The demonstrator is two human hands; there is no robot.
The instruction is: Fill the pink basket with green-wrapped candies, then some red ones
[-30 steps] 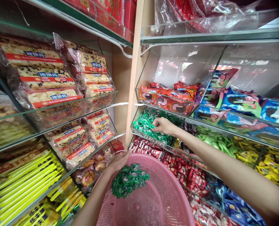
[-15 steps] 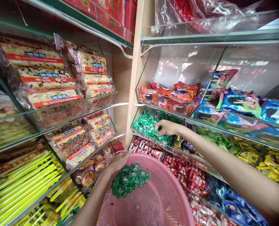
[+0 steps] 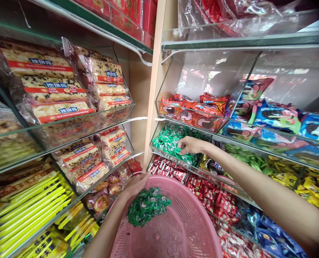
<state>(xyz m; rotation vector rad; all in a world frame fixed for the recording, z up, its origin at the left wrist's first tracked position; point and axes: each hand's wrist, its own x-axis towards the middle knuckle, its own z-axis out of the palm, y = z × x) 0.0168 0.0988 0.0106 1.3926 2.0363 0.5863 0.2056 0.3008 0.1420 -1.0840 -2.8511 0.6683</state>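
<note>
Shifted slightly rightward, right grip (image 3: 190, 145) clenches green candies (image 3: 167, 139) in shelf bin (image 3: 162, 154); left grip (image 3: 136, 184) grasps pink basket (image 3: 191, 215) at its far rim.

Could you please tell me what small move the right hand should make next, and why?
Probably lower the right hand to the pink basket. Its fingers lie curled on the green sweets in the shelf bin, and a matching green pile lies in the basket, whose rim the left hand holds just below.
</note>
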